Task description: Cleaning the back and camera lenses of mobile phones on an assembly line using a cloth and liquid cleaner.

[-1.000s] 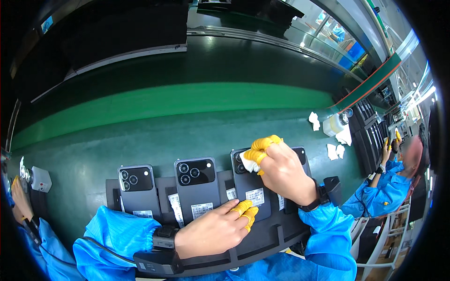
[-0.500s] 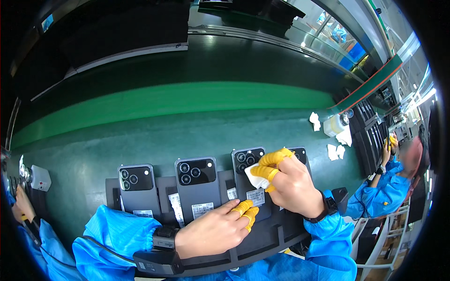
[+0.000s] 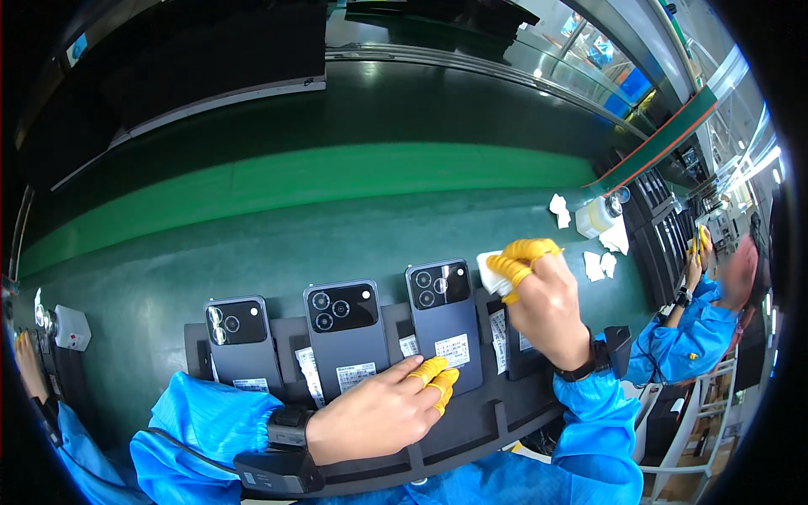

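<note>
Green worktable (image 3: 168,252) with a brighter strip (image 3: 337,173), metal rail (image 3: 421,57) behind, white lights (image 3: 767,160) at right

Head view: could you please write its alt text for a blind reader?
The right hand, wearing yellow finger cots, pinches a white wipe near smartphones lying face down in a black tray; the left hand touches the third phone from the left.

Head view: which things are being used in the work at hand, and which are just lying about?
In use, it seems:
white wipe, pinched in the right hand
phone under the left hand
other phones in the row
dark tray beneath them

Apparently lying about:
crumpled white wipes, right
white bottle beside them
second bottle, far left
</note>
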Motion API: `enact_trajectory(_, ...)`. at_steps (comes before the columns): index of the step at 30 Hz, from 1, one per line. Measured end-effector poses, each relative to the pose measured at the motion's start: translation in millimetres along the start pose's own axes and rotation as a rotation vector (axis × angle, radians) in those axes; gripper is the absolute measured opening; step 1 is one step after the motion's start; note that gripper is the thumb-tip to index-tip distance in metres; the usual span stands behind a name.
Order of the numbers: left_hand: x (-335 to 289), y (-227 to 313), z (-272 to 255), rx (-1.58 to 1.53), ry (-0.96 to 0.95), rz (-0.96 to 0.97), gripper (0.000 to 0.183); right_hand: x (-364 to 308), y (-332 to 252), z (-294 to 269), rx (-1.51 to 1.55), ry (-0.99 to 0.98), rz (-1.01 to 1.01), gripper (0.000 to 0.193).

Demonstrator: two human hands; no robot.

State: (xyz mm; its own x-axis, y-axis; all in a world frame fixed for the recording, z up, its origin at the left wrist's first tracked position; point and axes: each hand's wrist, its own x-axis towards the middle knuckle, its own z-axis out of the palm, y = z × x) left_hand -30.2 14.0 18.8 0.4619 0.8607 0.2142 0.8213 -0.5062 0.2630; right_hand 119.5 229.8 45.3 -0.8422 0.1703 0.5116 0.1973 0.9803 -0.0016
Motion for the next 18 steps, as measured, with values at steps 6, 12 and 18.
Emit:
enact_trajectory(6,0,-1,-1,-0.012,0.007,0.003,0.033,11,-21,7,0.109,-0.026,-0.114,0.033)
enact_trajectory(12,1,0,0,0.003,0.063,-0.006,0.029,26,-10,13,0.173,0.045,-0.150,0.036)
enact_trajectory(18,-1,-2,-2,-0.007,0.061,0.001,0.029,25,-12,14,-0.048,-0.073,-0.343,0.029)
